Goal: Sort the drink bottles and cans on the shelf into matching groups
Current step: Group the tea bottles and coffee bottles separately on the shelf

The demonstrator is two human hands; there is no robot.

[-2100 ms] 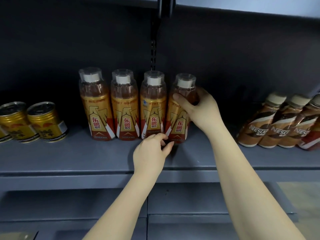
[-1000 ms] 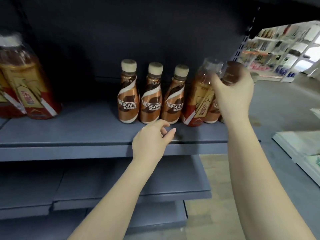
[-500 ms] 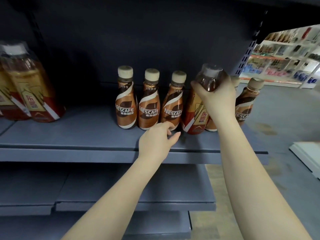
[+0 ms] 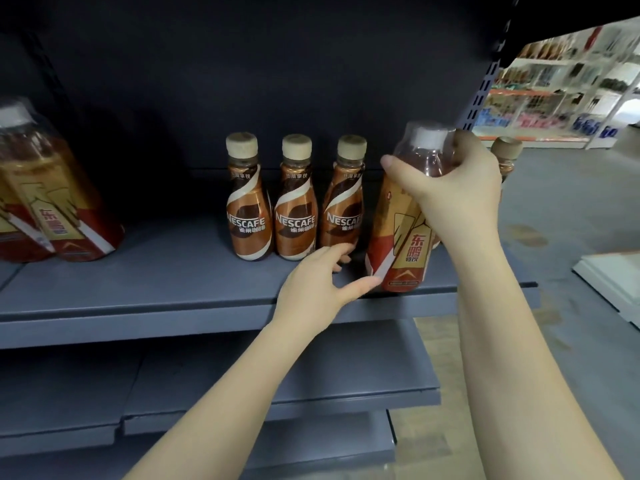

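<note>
We see the right hand (image 4: 460,199) wrapped around the neck and shoulder of a gold bottle (image 4: 401,251), thumb across the front and fingers curled behind, just under its white cap. That grip is grasping the bottle, which tilts with its top leaning right and its base at the front edge of the shelf (image 4: 145,292), just right of the coffee row.

The left hand (image 4: 320,285) rests low on the shelf with its fingers loosely spread, thumb tip touching the base of the gold bottle and fingertips at the foot of the third coffee bottle (image 4: 343,202). Its grip is released, holding nothing.

Three coffee bottles stand upright in a close row at the back of the shelf: the first (image 4: 247,202), the second (image 4: 295,202) and the third. A fourth coffee bottle (image 4: 506,154) shows only its cap and neck behind the right hand.

At the far left of the same shelf stand more gold bottles (image 4: 52,195), well apart from the coffee row.
</note>
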